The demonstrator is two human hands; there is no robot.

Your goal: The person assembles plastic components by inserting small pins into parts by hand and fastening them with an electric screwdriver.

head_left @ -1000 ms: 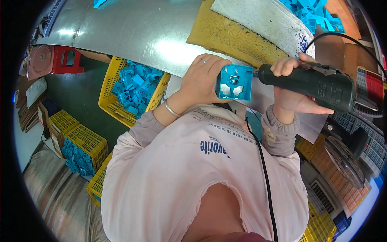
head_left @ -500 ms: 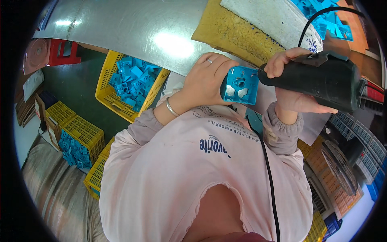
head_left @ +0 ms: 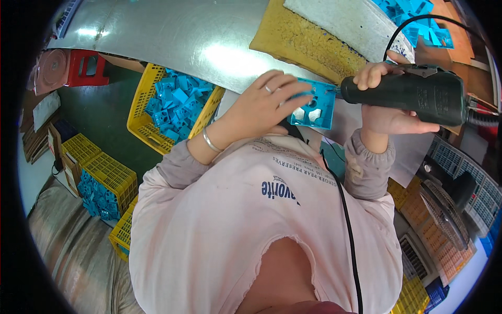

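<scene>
A blue square plastic box (head_left: 327, 116), with its cavity turned up and round holes in its floor, sits in front of my chest at the table's near edge. My left hand (head_left: 269, 97), wearing a ring and a bracelet, has its fingers stretched over the box's left side. Those fingertips are slightly blurred, and the thumb lies apart from the box. Gripped in my right hand (head_left: 379, 97) is a black corded electric screwdriver (head_left: 431, 99), lying sideways. Its thin tip meets the box's upper right corner; the exact contact is too small to make out.
A yellow foam pad (head_left: 293, 39) and a whitish pad (head_left: 340, 26) lie on the metal table (head_left: 172, 31). More blue parts (head_left: 418, 21) are heaped at the far right. A yellow crate (head_left: 141, 104) of blue parts stands left. The black cord (head_left: 348, 225) hangs across my chest.
My left hand has loosened from the box's left wall and its fingers have spread over the cavity. The box has tilted and shifted slightly up; the screwdriver's rear end has risen a little.
</scene>
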